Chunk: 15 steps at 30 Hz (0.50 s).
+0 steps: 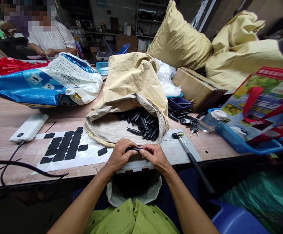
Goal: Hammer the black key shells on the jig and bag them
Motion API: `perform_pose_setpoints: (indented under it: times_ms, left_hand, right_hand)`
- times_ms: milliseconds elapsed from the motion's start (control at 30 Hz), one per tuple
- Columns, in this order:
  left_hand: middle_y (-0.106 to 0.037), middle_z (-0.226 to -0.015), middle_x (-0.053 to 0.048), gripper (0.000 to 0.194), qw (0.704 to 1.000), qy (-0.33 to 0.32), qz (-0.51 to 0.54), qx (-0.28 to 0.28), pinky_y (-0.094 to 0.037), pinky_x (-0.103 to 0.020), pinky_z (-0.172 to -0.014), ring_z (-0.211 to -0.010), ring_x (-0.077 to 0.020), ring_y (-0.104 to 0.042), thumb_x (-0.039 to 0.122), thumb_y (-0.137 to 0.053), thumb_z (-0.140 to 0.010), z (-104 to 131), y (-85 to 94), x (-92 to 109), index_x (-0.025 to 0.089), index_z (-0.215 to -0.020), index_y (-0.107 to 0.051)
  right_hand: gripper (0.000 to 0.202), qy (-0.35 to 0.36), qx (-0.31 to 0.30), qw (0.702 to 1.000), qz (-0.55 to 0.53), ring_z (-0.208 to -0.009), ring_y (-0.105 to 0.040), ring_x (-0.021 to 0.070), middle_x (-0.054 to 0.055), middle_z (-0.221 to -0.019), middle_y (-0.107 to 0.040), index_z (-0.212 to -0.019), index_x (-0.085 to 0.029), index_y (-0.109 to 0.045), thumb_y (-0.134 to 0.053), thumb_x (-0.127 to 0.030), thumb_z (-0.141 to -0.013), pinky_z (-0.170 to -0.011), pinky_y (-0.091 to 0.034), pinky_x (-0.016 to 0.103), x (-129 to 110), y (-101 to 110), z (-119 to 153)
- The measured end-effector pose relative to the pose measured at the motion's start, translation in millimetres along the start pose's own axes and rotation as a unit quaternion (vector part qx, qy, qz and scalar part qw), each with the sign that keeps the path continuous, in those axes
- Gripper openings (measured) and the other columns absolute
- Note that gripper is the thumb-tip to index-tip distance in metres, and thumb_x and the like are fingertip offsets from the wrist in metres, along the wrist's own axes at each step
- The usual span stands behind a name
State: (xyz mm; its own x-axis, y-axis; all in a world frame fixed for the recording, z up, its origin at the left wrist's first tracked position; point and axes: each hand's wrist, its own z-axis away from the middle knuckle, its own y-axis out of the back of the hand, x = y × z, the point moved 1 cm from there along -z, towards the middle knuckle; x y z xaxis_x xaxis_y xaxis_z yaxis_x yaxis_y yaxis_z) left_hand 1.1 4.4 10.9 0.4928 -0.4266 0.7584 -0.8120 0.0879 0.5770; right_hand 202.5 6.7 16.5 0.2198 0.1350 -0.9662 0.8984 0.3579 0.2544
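Between my two hands is a small black tube-shaped part [134, 149], held level just in front of the sack's mouth. My left hand [122, 152] grips its left end, and my right hand [155, 155] pinches its right end between thumb and fingers. Beyond them lies a yellow woven sack [131, 74], its mouth toward me. Many similar black parts [145, 125] are heaped inside it. Below the table edge, another sack [110, 195] hangs open at my lap, its inside dark.
A hammer [188, 152] lies at the right, its handle past the table edge. Black stickers [63, 146] on a white sheet and a white power bank [29, 127] are at left. A blue basket [250, 144], bottle [212, 121] and keys [193, 128] stand right. A person [50, 40] sits across.
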Motion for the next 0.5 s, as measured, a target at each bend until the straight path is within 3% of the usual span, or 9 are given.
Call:
perform_pose_setpoints:
  times_ms: [167,500]
  left_hand:
    - [-0.07,-0.095,-0.003,0.012,1.0,0.006,0.016,0.004,-0.042,-0.038,-0.088,-0.096,-0.0227,-0.055,0.028,-0.064,-0.093,0.7,0.5,-3.3,0.024,-0.103,-0.07]
    - [-0.073,-0.098,-0.004,0.016,1.0,-0.003,0.015,-0.004,-0.043,-0.041,-0.091,-0.099,-0.0254,-0.057,0.026,-0.071,-0.087,0.7,2.4,2.1,0.024,-0.103,-0.072]
  right_hand:
    - [0.034,0.003,-0.001,1.0,0.013,-0.061,-0.043,0.0103,-0.001,-0.073,-0.057,-0.104,-0.016,-0.075,-0.075,-0.041,-0.082,-0.054,-0.032,0.023,0.6,-1.1,3.5]
    - [0.033,0.018,0.017,0.999,0.038,-0.06,-0.047,0.0115,0.001,-0.076,-0.066,-0.108,-0.016,-0.076,-0.074,-0.035,-0.081,-0.056,-0.037,0.024,7.8,-3.6,4.6]
